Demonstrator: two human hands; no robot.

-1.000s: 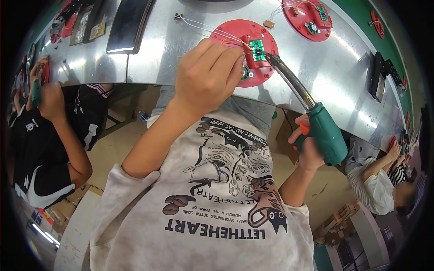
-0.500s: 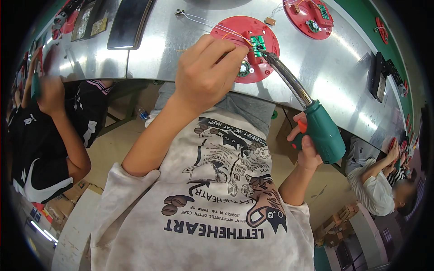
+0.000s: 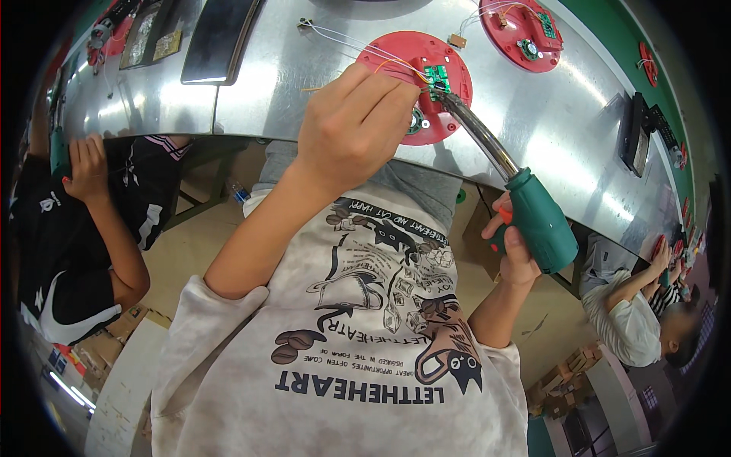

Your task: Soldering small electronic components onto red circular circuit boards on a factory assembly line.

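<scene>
My right hand (image 3: pixel 515 247) is closed round the green handle of a soldering gun (image 3: pixel 544 225) with a red trigger. Its long metal barrel slants up and left, and the tip meets a small green circuit board (image 3: pixel 437 79). That board sits on a round red plastic housing (image 3: pixel 396 44), beside a small round speaker partly behind my fingers. My left hand (image 3: pixel 354 129) pinches a thin wire (image 3: pixel 311 89) at the board's left edge; the wire's tail pokes out past my knuckles. White and orange wires run from the board to a small part (image 3: pixel 304 23) on the table.
A second red housing (image 3: pixel 499 27) with board and speaker lies at the upper right, near a small brown piece (image 3: pixel 457 40). A dark flat tray (image 3: pixel 221 42) lies left on the metal table (image 3: pixel 266 91). Co-workers sit on both sides; one's hand (image 3: pixel 89 164) grips a green handle.
The red housing and board have shifted very slightly down in view. My hands and the soldering gun hold nearly the same pose. The left co-worker's hand has shifted slightly.
</scene>
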